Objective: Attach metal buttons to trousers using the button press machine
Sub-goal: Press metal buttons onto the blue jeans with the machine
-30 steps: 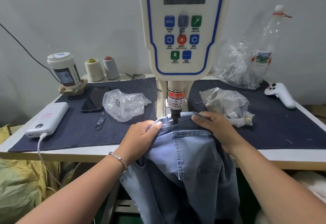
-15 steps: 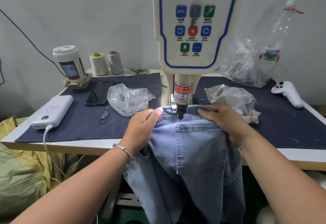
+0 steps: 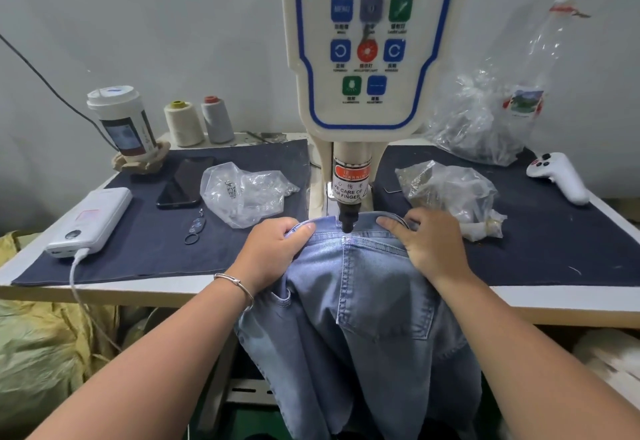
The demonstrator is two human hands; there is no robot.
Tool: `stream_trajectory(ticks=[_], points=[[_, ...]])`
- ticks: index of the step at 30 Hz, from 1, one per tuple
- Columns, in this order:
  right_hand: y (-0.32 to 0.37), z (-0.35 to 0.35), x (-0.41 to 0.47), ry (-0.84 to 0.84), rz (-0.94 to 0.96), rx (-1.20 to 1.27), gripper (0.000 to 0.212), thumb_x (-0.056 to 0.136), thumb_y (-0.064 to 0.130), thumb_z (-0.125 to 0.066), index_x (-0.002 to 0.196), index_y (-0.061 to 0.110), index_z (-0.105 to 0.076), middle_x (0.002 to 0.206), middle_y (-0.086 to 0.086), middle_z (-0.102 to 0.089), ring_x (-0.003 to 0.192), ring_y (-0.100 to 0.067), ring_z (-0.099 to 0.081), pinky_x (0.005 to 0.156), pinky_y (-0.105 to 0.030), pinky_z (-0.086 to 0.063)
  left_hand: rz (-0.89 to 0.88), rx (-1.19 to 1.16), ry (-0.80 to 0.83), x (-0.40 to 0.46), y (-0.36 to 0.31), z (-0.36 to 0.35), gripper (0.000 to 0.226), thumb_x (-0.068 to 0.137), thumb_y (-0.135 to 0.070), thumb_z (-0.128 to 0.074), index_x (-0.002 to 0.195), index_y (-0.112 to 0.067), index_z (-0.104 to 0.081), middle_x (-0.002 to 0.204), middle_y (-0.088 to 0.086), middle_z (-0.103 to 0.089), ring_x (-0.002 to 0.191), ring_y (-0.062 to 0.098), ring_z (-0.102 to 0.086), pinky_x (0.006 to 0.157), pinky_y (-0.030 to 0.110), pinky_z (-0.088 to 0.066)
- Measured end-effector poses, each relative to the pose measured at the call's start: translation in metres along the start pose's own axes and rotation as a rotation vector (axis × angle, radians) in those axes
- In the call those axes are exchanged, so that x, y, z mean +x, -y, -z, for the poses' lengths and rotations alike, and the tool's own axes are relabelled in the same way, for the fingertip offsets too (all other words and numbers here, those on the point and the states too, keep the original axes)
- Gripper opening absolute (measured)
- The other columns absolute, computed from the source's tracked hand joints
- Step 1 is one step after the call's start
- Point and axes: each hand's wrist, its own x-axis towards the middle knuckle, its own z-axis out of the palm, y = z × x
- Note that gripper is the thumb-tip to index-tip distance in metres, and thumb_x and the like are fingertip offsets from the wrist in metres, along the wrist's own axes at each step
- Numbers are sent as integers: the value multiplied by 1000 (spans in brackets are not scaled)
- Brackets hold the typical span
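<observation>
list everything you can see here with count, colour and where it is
light blue denim trousers: 1, waistband under the press head, rest hanging off the table front
cream button press machine with blue-edged panel: 1, centre back
dark navy cloth mats: 2, either side of the machine
white lidded paper cup: 1, back left
thread cones: 2, cream and grey, beside the cup
black phone: 1, left mat
white power bank with cable: 1, left edge
small metal key ring: 1, left mat
clear plastic bags: 3, one left, two right
clear plastic bottle: 1, back right
white handheld controller: 1, far right
left hand: grips waistband left of the punch, silver bracelet on wrist
right hand: grips waistband to its right
</observation>
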Motion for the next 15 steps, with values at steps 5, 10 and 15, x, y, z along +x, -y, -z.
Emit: stream_trajectory(ticks=[5, 10, 15], points=[[-3, -6, -4, -22, -48, -7, 53, 79, 55, -70, 61, 9, -51, 53, -1, -49, 55, -22, -49, 56, -37, -38, 4, -42, -65, -5, 8, -7, 36, 81, -41, -53, 54, -20, -42, 48, -11, -41, 49, 7, -36, 50, 21, -30], [0, -8, -4, -23, -97, -34, 40, 91, 42, -60, 68, 12, -48, 57, -1, -49, 62, -29, -52, 56, -34, -33, 27, -129, -93, -5, 9, -7, 13, 73, -26, -60, 83, -34, -60, 49, -5, -53, 45, 6, -42, 51, 13, -38], [0, -12, -5, -14, -107, -79, 36, 96, 34, -52, 70, 9, -47, 63, -4, -51, 66, -33, -53, 57, -34, -36, 4, -121, -116, -6, 10, -9, 9, 68, -26, -59, 75, -22, -54, 45, -10, -46, 45, 6, -36, 50, 16, -35]])
